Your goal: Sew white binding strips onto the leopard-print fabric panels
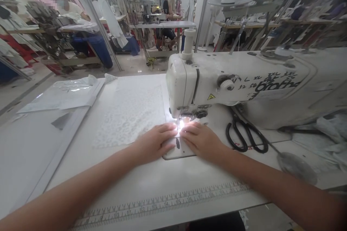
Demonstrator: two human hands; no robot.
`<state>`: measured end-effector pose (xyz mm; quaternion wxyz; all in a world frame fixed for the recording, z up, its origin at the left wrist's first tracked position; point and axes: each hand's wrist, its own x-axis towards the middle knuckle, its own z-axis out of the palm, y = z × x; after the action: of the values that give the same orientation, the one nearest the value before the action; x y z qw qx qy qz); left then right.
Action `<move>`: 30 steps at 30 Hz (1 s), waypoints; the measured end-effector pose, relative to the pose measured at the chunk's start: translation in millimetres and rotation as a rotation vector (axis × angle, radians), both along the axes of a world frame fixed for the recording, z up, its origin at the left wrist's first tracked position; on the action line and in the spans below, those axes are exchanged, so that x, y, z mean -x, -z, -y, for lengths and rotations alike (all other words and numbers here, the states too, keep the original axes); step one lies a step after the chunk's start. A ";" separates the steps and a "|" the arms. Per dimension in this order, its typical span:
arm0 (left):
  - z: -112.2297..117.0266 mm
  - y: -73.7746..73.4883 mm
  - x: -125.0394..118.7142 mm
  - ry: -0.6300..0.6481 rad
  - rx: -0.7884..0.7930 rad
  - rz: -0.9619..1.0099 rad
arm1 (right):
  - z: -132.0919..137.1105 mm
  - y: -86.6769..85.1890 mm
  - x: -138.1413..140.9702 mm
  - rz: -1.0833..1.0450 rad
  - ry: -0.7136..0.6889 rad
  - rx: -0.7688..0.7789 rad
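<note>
My left hand rests palm down left of the needle, fingers stretched toward the lit spot and thumb apart. Beneath and beyond it lies a piece of white patterned fabric, spread flat on the table left of the machine. My right hand comes in from the right, its fingers drawn together at the presser foot; glare hides what they hold. Both sets of fingertips almost meet under the head of the white sewing machine. The metal needle plate shows between and below my hands.
Black-handled scissors lie right of my right hand. A printed ruler runs along the table's front edge. Clear plastic packets lie at the left, and crumpled pale fabric at the right. Other people sit at machines farther back.
</note>
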<state>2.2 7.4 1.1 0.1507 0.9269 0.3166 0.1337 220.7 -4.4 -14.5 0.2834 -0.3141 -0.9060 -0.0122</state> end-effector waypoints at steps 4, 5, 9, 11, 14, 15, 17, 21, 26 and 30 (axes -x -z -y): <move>-10.2 1.2 -0.4 -0.011 -0.020 0.020 | -0.4 3.5 -0.8 -0.034 0.042 -0.022; -11.3 1.6 -0.5 -0.009 -0.025 0.029 | 0.2 4.1 -0.9 -0.034 0.046 -0.023; -11.9 2.6 -0.4 -0.002 -0.028 0.052 | 2.0 4.0 -0.8 -0.005 0.059 -0.020; -11.4 2.7 -0.3 -0.003 -0.020 0.057 | 2.1 3.3 -0.3 0.006 0.070 -0.013; -10.8 1.7 -0.3 -0.002 -0.004 0.054 | 1.8 2.5 0.4 0.017 0.081 -0.002; -10.8 1.3 -0.3 -0.004 -0.001 0.050 | 1.7 2.3 0.5 0.018 0.083 0.000; -10.7 0.4 -0.3 -0.009 0.006 0.042 | 1.6 1.7 0.7 0.018 0.082 0.008; -10.4 -0.4 -0.3 -0.015 0.008 0.033 | 1.9 0.3 0.4 0.017 0.071 0.020; -10.2 -0.1 -0.5 -0.013 -0.008 0.035 | 3.0 -0.5 0.1 0.022 0.077 0.024; -10.2 -1.2 -1.3 -0.014 -0.022 0.047 | 3.8 -0.6 0.6 0.041 0.094 0.035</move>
<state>3.5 17.6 2.2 0.1468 0.9228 0.3181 0.1602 220.0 -8.1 -13.9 0.2583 -0.3609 -0.8960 -0.0161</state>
